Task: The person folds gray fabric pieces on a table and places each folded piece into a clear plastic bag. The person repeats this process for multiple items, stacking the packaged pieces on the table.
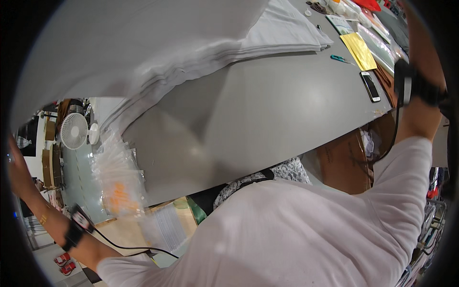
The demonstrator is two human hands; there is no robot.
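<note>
A: What's the big pale thing across the top?

B: A white cloth [143, 38], lifted above the far left part of the table [287, 110], loose, its layered lower edge hanging over the grey top. I'd judge the step to be raising it and spreading it wide, since both arms are flung out.

A: And under it?

B: A stack [287, 33] of folded white cloths at the far edge. A bundle of clear bags [117, 177] hangs over the near left corner, and a white fan [73, 130] stands beyond that, off the table. Toward the right edge lie a gold pouch [361, 50], a phone [370, 86] and small teal scissors [339, 59].

A: The hands?

B: The left hand [13, 165] is up at the picture's left rim, below the cloth's low corner. The right hand [423, 43] is raised past the table's right edge, above a black wrist strap. Both fade into the dark rim, so I cannot tell how far either is open or whether it grips the cloth.

A: What would the next move call for?

B: My guess: keeping both ends level and clear of the stack.
</note>
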